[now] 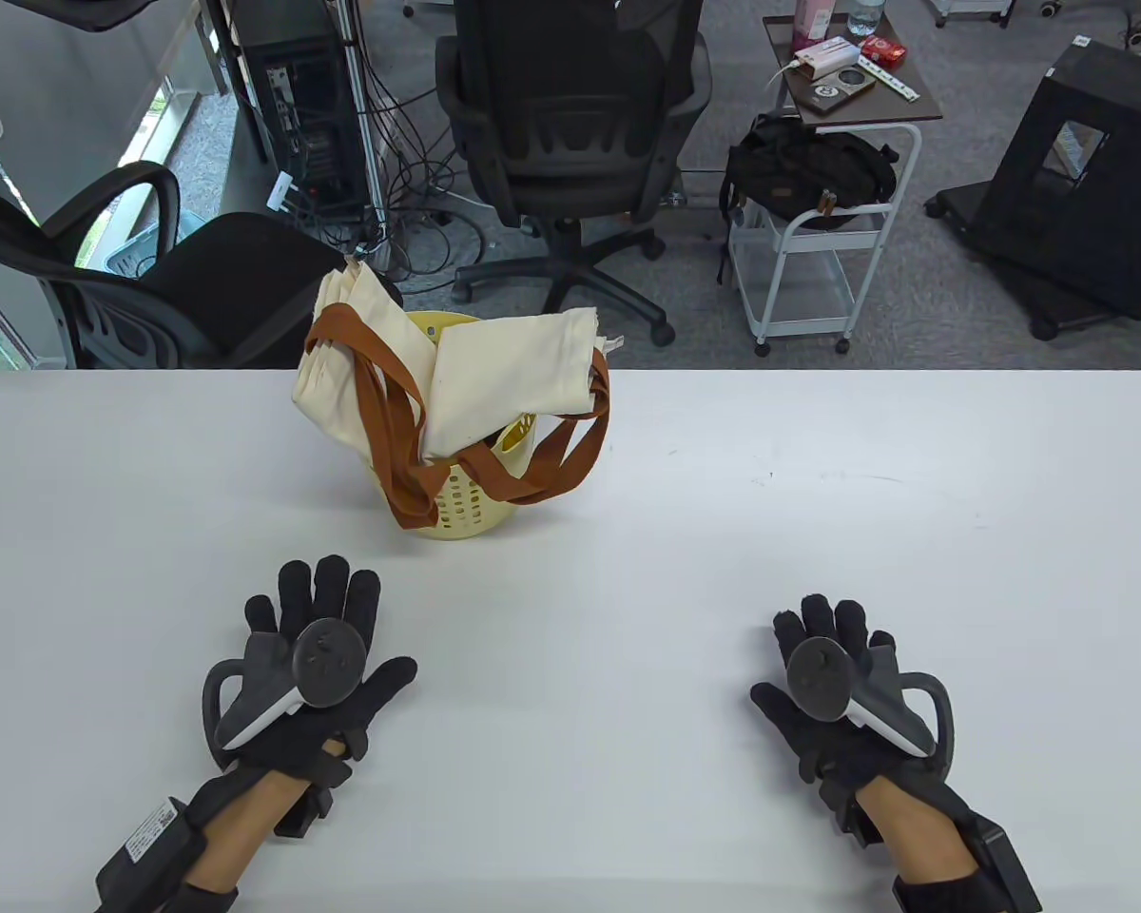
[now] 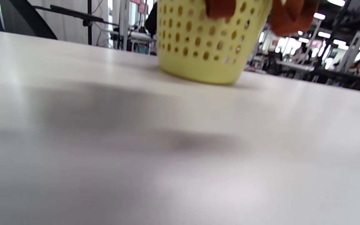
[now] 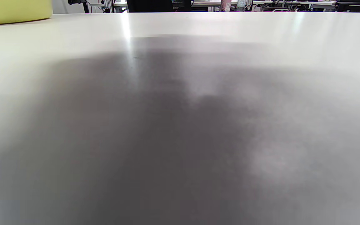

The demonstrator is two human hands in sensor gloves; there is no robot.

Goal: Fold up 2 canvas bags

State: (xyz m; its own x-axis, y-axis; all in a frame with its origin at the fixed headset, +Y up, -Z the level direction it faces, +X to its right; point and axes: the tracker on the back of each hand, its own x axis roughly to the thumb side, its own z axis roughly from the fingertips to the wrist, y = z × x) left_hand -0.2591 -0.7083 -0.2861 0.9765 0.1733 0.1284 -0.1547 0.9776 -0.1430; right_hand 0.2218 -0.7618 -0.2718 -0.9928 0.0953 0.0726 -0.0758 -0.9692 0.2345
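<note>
Both the left hand (image 1: 316, 666) and right hand (image 1: 841, 689) lie flat, fingers spread, holding nothing. Two bags (image 1: 494, 380) with brown straps (image 1: 532, 475) sit in a yellow basket (image 1: 466, 504).

office: swivel chairs (image 1: 570, 143), computer tower (image 1: 309, 124)

Table view looks down; both wrist views skim the table (image 1: 818, 456), sharing the basket (image 2: 205, 47).
</note>
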